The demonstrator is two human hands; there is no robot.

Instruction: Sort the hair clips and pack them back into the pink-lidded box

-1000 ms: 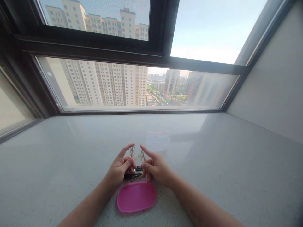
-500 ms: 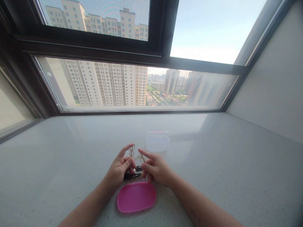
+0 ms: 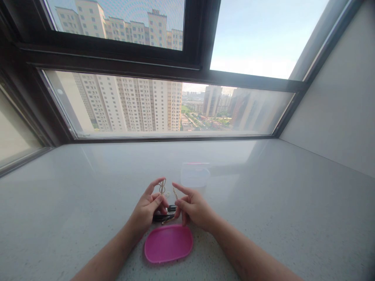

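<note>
Before us spreads the pale window ledge (image 3: 278,210), with the pink tray (image 3: 169,244) toward its near edge. Just beyond the tray, our right hand (image 3: 191,203) and left hand (image 3: 150,203) are each closed in a pinch. A clear container (image 3: 193,177) sits nearer the ledge's far edge, and a partly hidden black item (image 3: 162,217) lies below our fingers. Our left fingers grip a looped gold piece (image 3: 162,186), our right a slimmer-looking gold bit (image 3: 175,193).

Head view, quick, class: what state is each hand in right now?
Left hand: holding a looped gold piece.
Right hand: holding a narrow-looking gold piece.
</note>
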